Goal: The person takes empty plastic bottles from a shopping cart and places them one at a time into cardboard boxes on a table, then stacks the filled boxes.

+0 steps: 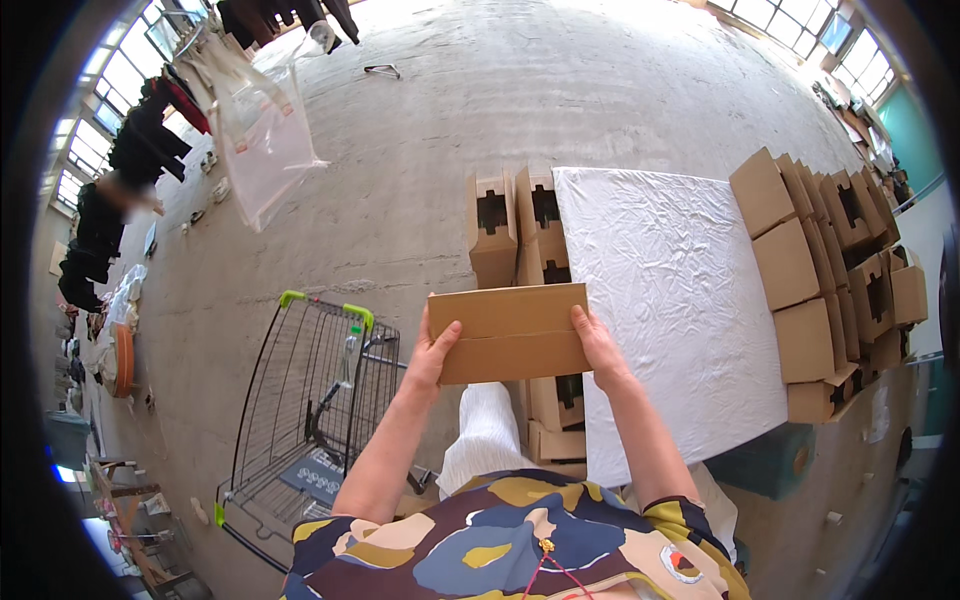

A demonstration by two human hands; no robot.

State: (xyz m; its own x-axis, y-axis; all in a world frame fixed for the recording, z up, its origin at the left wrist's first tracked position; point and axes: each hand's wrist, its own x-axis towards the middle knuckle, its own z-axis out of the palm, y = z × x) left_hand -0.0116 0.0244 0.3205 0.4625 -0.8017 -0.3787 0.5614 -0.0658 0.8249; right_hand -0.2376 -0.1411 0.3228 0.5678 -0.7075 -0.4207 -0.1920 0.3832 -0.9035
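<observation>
Between my two hands is a closed brown cardboard box point(510, 335), held level in front of me with a seam running across its face. My left hand point(437, 348) grips its left end, thumb on the near face. At the opposite end my right hand point(597, 345) does the same, its thumb near the top corner. Beyond and below the box stand several cardboard boxes with cut-out openings point(492, 225), partly hidden by the one I hold. A white cloth-covered table point(670, 290) lies to their right.
More cardboard boxes point(785, 260) are stacked along the table's right side. A wire shopping cart point(310, 400) with green corners and a bottle point(350, 355) in it stands at my left. Plastic bags point(255, 140) and dark clothes point(145, 135) hang at the far left, near a person.
</observation>
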